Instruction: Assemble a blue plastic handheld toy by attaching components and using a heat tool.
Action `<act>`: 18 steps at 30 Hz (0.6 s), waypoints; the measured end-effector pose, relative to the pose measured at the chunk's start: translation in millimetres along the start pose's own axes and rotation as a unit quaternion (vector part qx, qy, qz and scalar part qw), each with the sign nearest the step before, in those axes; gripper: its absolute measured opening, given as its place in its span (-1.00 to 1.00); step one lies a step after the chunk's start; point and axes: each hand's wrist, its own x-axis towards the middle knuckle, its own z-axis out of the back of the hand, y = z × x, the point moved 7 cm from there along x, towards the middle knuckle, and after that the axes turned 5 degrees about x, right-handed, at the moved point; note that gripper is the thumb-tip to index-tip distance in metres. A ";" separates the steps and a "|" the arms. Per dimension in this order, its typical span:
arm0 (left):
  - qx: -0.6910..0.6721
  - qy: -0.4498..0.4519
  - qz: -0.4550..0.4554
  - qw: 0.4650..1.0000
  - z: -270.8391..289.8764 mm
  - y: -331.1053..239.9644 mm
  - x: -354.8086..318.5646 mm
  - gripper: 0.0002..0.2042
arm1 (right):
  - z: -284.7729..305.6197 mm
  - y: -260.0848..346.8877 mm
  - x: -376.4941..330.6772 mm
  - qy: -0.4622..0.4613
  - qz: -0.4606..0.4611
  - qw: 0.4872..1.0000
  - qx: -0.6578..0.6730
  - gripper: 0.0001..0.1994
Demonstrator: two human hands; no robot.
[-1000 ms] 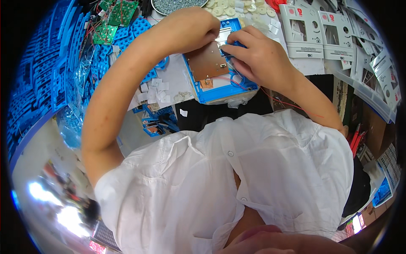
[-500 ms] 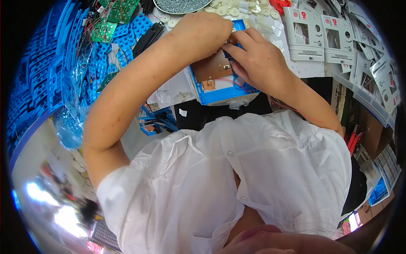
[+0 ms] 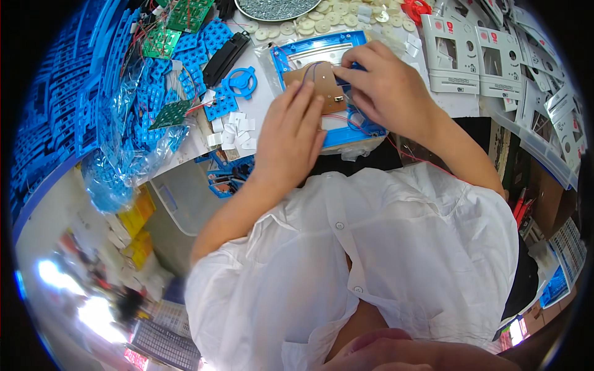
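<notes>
A blue plastic frame (image 3: 341, 135) lies in front of me with a brown circuit board (image 3: 328, 93) inside it. Thin red and blue wires run over and beside the board. My left hand (image 3: 289, 133) rests its outstretched fingers on the board's left part, by a wire. At the board's right side, my right hand (image 3: 393, 86) has its fingers closed around a dark blue object (image 3: 351, 75), mostly hidden, whose kind I cannot make out.
Blue plastic parts (image 3: 59, 93) pile up at the left, near green circuit boards (image 3: 162, 41). A black part (image 3: 226, 59), a blue ring (image 3: 241, 82) and white pieces (image 3: 234, 131) lie nearby. Cream discs (image 3: 322, 26) and a tray of screws (image 3: 278, 7) sit behind; white panels (image 3: 450, 55) stand right.
My left hand has drawn back from the far side of the frame, down and left onto the board. The right hand stays near the board's right side.
</notes>
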 end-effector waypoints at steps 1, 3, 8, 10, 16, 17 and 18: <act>-0.007 0.008 0.006 1.000 -3.7 -3.1 -5.6 -0.44 | 3.1 -1.2 5.8 -0.039 0.017 0.999 0.002 -0.73; -0.012 -0.001 0.013 1.000 -7.1 -6.5 -10.9 -0.49 | 7.3 -0.7 18.8 -0.115 0.051 0.992 0.008 -0.83; -0.009 -0.005 0.012 1.000 -7.8 -7.6 -11.9 -0.51 | -2.3 11.3 73.7 -0.187 0.057 0.980 -0.033 -0.81; -0.008 0.000 0.014 1.000 -4.9 -6.9 -11.7 -0.52 | -21.0 3.4 94.3 -0.154 0.037 0.987 -0.037 -0.78; -0.088 -0.092 0.046 0.991 16.5 14.6 -5.7 -0.69 | -32.1 -7.1 105.4 -0.011 -0.006 0.996 0.087 -0.78; -0.124 -0.133 0.066 0.981 20.1 24.6 -3.6 -0.71 | -28.4 -7.5 96.8 -0.013 -0.008 0.995 0.098 -0.78; -0.091 -0.188 0.064 0.976 30.3 32.3 4.1 -0.75 | -23.0 -6.4 89.5 -0.030 -0.003 0.993 0.111 -0.79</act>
